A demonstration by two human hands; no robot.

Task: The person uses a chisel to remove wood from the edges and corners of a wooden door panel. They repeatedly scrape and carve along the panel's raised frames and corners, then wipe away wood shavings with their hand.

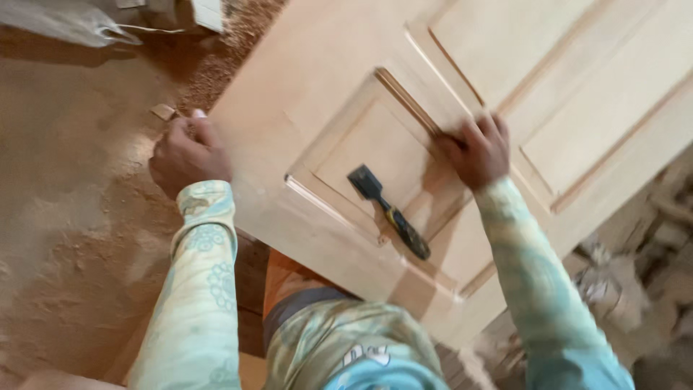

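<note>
A pale wooden panelled door lies flat and fills the upper right of the head view. My right hand presses on the moulded edge of a recessed panel, fingers bent; whatever it holds is hidden under it. A chisel with a dark blade and a yellow and black handle lies loose on that panel, below and left of my right hand. My left hand is closed at the door's left edge, with a small pale object showing at its fingertips.
Sawdust covers the floor on the left, with a heap of shavings near the door's top left. A clear plastic bag lies at the top left. Wood scraps and rubble lie to the right.
</note>
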